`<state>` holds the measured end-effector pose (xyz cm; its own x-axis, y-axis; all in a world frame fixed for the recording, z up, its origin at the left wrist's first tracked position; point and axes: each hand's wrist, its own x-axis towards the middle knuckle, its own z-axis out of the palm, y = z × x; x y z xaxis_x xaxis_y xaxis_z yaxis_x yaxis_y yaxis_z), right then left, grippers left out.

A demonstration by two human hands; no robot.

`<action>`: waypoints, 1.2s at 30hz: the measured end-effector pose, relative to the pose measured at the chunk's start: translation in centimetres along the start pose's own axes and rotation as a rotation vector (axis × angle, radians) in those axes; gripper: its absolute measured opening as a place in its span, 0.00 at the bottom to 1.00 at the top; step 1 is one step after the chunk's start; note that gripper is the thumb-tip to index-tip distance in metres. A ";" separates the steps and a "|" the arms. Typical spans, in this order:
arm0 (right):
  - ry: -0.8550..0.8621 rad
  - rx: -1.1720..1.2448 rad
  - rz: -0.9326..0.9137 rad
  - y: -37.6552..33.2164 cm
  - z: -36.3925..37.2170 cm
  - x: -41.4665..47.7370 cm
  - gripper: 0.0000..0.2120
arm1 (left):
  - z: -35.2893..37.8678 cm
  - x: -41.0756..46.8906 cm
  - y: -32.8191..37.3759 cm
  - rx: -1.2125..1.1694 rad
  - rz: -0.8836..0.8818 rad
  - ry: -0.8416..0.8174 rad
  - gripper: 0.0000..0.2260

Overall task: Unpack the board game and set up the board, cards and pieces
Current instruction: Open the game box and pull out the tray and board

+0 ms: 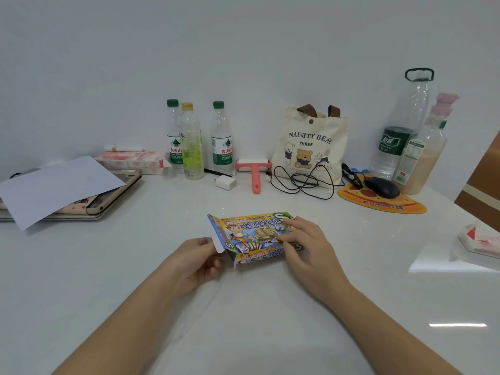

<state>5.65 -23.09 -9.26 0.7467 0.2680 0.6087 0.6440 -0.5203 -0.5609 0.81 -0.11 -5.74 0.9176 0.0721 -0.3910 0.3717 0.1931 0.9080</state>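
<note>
A small colourful board game box [251, 236] lies flat on the white table [243, 320] in the middle. Its left end flap [216, 234] stands open, white on the inside. My left hand [198, 262] pinches the lower edge of that flap between thumb and fingers. My right hand [303, 244] rests on the right end of the box, fingers spread over its top and front edge. The contents of the box are hidden.
Along the back wall stand three water bottles [192, 142], a cream tote bag [311, 147], a pink lint roller [254, 171], a black cable [303, 182], a mouse on an orange pad [381, 188], a big bottle [400, 131]. A laptop under white paper [56, 185] lies left.
</note>
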 end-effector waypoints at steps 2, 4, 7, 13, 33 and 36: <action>0.072 0.057 0.099 -0.1 -0.2 0.1 0.08 | 0.0 0.2 -0.1 0.010 0.005 0.004 0.02; 0.133 0.114 0.209 -0.1 -0.4 0.3 0.07 | 0.0 0.4 -0.1 0.025 0.013 0.002 0.04; 0.174 0.257 0.432 0.1 -0.6 0.7 0.13 | 0.0 0.3 -0.1 0.065 0.032 -0.001 0.06; 0.257 0.707 0.756 0.9 -1.5 1.1 0.23 | 0.1 0.1 -0.1 0.114 0.043 -0.020 0.04; 0.172 0.816 0.768 -0.6 -3.2 1.6 0.18 | 0.0 -0.3 -0.1 0.197 0.121 -0.135 0.22; 0.179 0.845 0.760 -0.6 -2.8 1.5 0.17 | -0.2 -0.3 -0.1 0.163 0.093 -0.177 0.16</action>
<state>5.91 -24.65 -6.41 0.9992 -0.0363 -0.0148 -0.0060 0.2301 -0.9731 0.48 0.08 -5.74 0.9541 -0.0933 -0.2847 0.2887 0.0325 0.9569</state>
